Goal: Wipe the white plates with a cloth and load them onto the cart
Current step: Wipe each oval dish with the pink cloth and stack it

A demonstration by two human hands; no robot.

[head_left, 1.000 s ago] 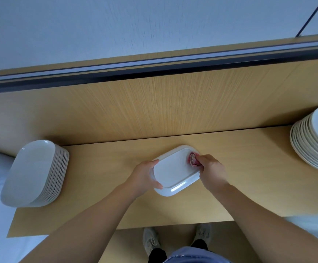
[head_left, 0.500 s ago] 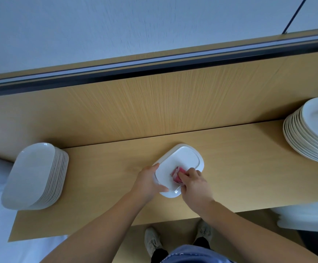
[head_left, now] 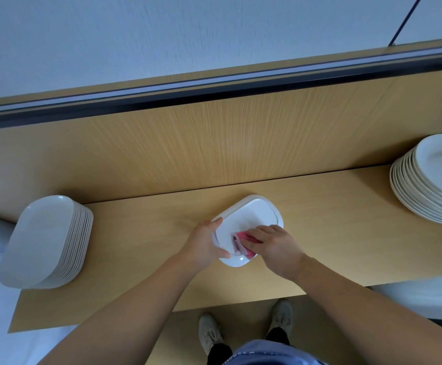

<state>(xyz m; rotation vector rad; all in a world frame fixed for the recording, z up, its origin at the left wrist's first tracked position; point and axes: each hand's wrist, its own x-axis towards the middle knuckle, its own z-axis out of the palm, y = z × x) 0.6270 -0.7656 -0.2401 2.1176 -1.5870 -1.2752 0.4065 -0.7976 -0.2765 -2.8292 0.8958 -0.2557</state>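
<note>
Nearest, the left hand [head_left: 204,243] grips the left rim of a white rounded-rectangular ceramic plate [head_left: 251,216], thumb hooked over its near edge, likely to stop it from sliding. The right hand [head_left: 275,246] clasps a folded pink cloth [head_left: 241,242], fingers bent over it and pressing it onto the plate's near half (wiping looks under way). The plate lies flat on the light wooden tabletop [head_left: 333,233]. Farther out sit a left stack of white oblong plates [head_left: 46,241] and a right stack of white oval plates [head_left: 430,180], well apart, probably one wiped and one waiting. No cart is visible.
</note>
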